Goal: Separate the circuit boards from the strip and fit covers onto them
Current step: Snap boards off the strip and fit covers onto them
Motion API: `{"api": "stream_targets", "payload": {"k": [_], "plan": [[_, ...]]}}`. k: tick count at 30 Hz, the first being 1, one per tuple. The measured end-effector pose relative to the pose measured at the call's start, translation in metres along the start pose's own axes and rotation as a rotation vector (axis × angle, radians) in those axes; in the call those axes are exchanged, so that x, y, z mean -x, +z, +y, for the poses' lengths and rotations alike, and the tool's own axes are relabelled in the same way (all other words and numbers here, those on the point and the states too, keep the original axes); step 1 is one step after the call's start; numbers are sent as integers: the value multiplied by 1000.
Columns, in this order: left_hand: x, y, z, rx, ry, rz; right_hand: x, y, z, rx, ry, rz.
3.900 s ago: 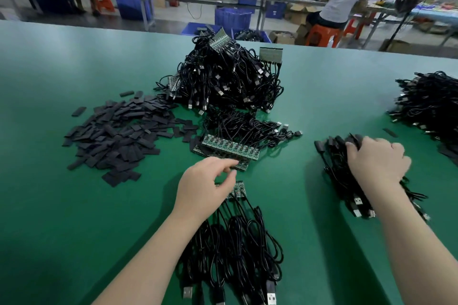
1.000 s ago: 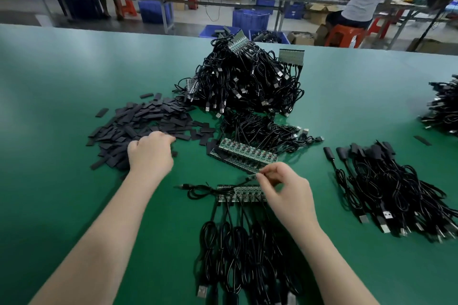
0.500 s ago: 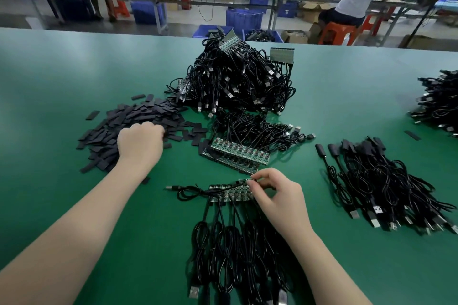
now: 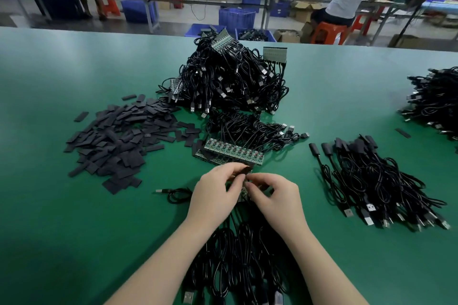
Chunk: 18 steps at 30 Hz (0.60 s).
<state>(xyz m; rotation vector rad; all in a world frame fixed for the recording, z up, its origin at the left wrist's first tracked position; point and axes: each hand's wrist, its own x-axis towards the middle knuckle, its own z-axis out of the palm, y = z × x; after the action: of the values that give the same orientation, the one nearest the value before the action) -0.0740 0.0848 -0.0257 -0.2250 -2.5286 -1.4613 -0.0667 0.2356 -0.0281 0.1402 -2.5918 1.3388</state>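
My left hand (image 4: 218,193) and my right hand (image 4: 275,198) meet at the table's centre. The left hand's fingertips pinch a flat black cover (image 4: 244,170). The right hand pinches a small circuit board (image 4: 244,189) at the end of a strip mostly hidden under both hands. Black USB cables (image 4: 238,250) run from that strip toward me. Just beyond the hands lie two more green board strips (image 4: 233,152) with cables attached. A heap of loose black covers (image 4: 119,138) spreads to the left.
A tall pile of cabled strips (image 4: 233,79) rises behind. Covered cables (image 4: 376,181) lie at the right, another cable heap (image 4: 436,99) at the far right edge. One loose USB cable (image 4: 173,193) sits left of my hands. A person sits at a far bench.
My left hand has left the cover heap and come to the centre with a black cover. It now meets the right hand over the strip's end.
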Motion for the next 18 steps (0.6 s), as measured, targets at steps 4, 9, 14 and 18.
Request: {"api": "stream_targets", "payload": {"k": [4, 9, 14, 18], "plan": [[6, -5, -6, 35, -13, -44, 1, 3, -3, -81, -4, 23], [6, -5, -3, 2, -11, -84, 2, 3, -2, -168, 31, 70], [7, -3, -2, -61, 9, -127, -1, -1, 0, -157, 72, 89], [7, -3, -2, -82, -4, -120, -1, -3, 1, -103, 54, 58]]}}
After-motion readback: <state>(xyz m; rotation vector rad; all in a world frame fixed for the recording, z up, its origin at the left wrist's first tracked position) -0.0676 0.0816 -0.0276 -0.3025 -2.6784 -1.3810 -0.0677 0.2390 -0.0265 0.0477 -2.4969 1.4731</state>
